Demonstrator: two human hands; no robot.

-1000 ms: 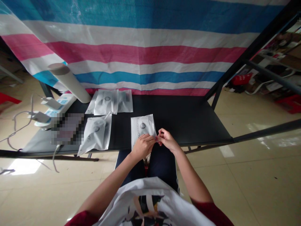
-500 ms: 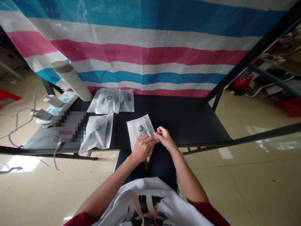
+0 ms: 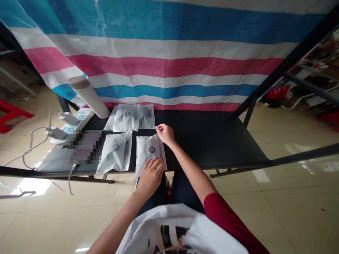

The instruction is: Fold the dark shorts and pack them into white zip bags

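A frosted plastic zip bag (image 3: 144, 150) with a round dark logo and lettering lies at the table's front edge. My left hand (image 3: 152, 173) is on the bag's near right part, fingers bent together over it and thumb hidden. By the bag's far right corner is my right hand (image 3: 165, 133), thumb and fingers pinched closed; what they hold, if anything, is too small to make out. A similar filled bag (image 3: 115, 150) lies just left. Behind it rest more such bags, one with a logo (image 3: 126, 118) overlapping another with a dark item inside (image 3: 146, 116).
At the left stand a white bottle (image 3: 91, 97) and a power strip (image 3: 84, 118) with two plugged-in chargers. A blurred-out phone-like object (image 3: 86, 146) lies before them, cable attached. A striped sheet (image 3: 169, 67) hangs behind the black table (image 3: 206, 141), with metal frame bars at the right.
The bag under my left hand has turned straighter and shifted left. My right hand has moved up and left from the bag's right edge to its far corner. The view has shifted slightly.
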